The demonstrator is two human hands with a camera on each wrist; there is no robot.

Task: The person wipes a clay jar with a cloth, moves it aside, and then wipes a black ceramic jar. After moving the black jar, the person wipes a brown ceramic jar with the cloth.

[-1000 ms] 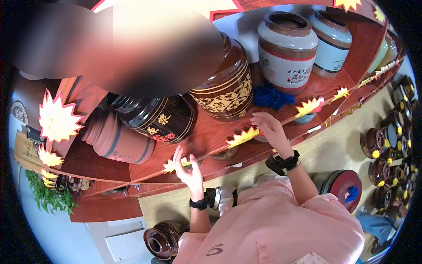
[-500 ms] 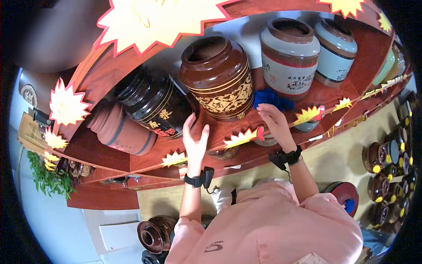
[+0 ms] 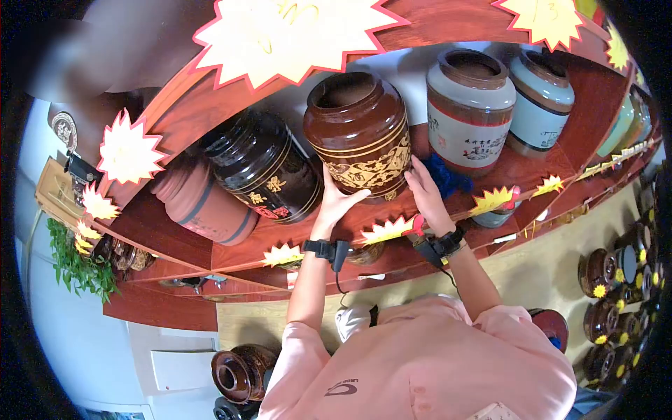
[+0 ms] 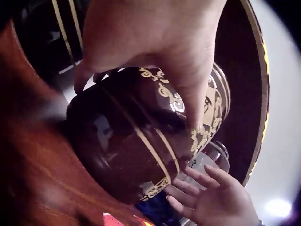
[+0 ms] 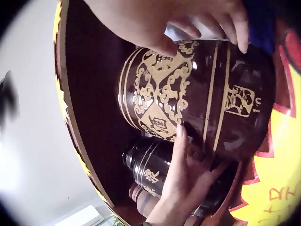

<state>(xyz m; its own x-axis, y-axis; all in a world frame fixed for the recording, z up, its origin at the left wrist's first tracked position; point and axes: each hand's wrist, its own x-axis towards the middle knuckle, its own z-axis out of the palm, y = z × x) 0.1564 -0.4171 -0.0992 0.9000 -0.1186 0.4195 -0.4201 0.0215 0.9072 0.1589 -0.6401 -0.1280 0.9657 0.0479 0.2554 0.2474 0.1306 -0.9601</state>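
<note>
A brown glazed jar (image 3: 360, 133) with gold ornament stands open-topped on a red wooden shelf (image 3: 336, 227). My left hand (image 3: 334, 199) lies against its lower left side, palm on the glaze and thumb spread toward the front. My right hand (image 3: 423, 187) presses straight fingers on its lower right side. In the left wrist view the left hand (image 4: 160, 42) spans the jar (image 4: 136, 141), with the right hand (image 4: 211, 200) below. From the right wrist, the right hand (image 5: 183, 23) rests on the jar (image 5: 197, 99) and the left hand (image 5: 186, 174) on its other side.
A black jar (image 3: 262, 168) and a terracotta jar (image 3: 199, 203) stand left of the brown one. A white jar with a red band (image 3: 470, 112) and a pale blue jar (image 3: 539, 98) stand right. A blue cloth (image 3: 451, 180) lies behind my right hand. Yellow star tags (image 3: 388, 229) line the shelf edge. More jars (image 3: 616, 280) sit on the floor.
My left hand rose from the shelf's front edge to the brown jar's side. My right hand moved from the blue cloth onto the jar's other side.
</note>
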